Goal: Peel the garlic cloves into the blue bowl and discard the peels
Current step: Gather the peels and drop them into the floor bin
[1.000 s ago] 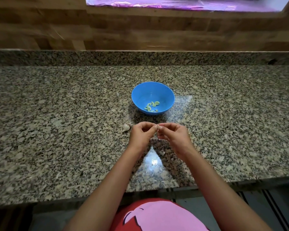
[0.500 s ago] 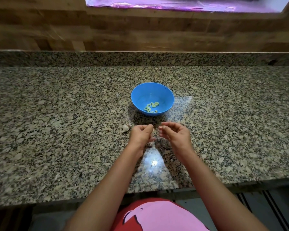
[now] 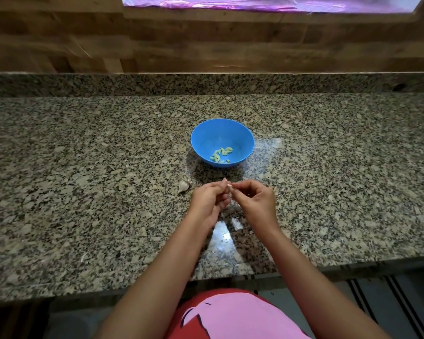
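Granite counter (image 3: 83, 192) lies beneath my left hand (image 3: 208, 200) and right hand (image 3: 253, 201), whose curled fingertips pinch one garlic clove (image 3: 229, 186) together, blue bowl (image 3: 201, 143) just beyond them.

Garlic clove (image 3: 229, 185): mostly hidden between pinching fingertips of left hand (image 3: 209, 200) and right hand (image 3: 253, 200); skin state not discernible. Pale flake (image 3: 236, 223), near side of hands: too small to be identified. Pink shirt (image 3: 230, 319): cut off at near edge. Purple sheet (image 3: 230, 2): cut off at far edge.
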